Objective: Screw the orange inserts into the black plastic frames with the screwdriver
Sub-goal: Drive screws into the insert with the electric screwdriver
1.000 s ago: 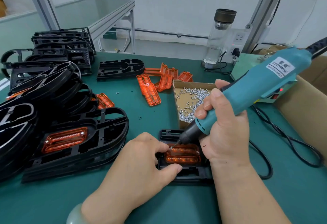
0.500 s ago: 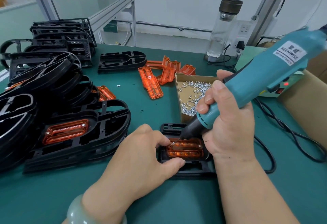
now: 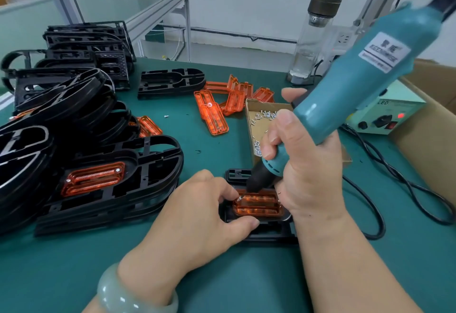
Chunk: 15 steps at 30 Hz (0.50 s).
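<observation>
- Right hand (image 3: 303,172) is wrapped round the screwdriver (image 3: 345,95), with its tip on a screw (image 3: 238,198) at the insert's (image 3: 257,205) 10 o'clock corner.
- Left hand (image 3: 197,216) pinches the frame (image 3: 269,235), at 6 o'clock on the table (image 3: 74,275).
- Driver's leaning a fair bit imo, so the bit could slip off, skate over the orange plastic, or nick the left fingertips (image 3: 231,193) right beside it.
- Screw might also bite crooked.

The teal screwdriver (image 3: 357,78) carries a white label (image 3: 385,52) on its upper body. The label's print is smeared by motion: two characters at the top cannot be made out, the larger Latin line below them seems to read "KEENWISE", and the fine line beneath is illegible. On the pale green box (image 3: 394,110) at the far right of the tabletop, "LED" stands in dark letters.
</observation>
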Motion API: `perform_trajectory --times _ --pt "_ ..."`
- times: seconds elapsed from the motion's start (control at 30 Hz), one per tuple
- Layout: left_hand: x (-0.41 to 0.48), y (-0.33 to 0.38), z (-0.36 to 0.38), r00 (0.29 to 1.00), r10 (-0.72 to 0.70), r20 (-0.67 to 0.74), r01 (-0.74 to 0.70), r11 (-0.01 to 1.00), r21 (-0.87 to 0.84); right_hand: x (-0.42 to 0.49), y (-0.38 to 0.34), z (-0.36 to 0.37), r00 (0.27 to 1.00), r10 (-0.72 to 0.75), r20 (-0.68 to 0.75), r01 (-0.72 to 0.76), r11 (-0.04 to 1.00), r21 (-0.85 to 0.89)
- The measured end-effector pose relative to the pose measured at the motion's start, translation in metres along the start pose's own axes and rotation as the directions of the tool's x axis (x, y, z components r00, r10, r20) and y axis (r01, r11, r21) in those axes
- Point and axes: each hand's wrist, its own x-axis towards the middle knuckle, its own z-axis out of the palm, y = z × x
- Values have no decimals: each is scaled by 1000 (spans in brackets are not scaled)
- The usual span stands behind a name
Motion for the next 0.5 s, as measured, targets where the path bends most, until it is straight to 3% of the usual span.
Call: perform_trajectory --times 0.17,0.5 --pt "1 -2 0 1000 -9 3 9 1000 -17 4 1 9 980 -4 201 17 998 -63" --pt "2 -2 1 1000 -3 17 4 999 -35 7 7 14 927 82 366 -87 996 -4"
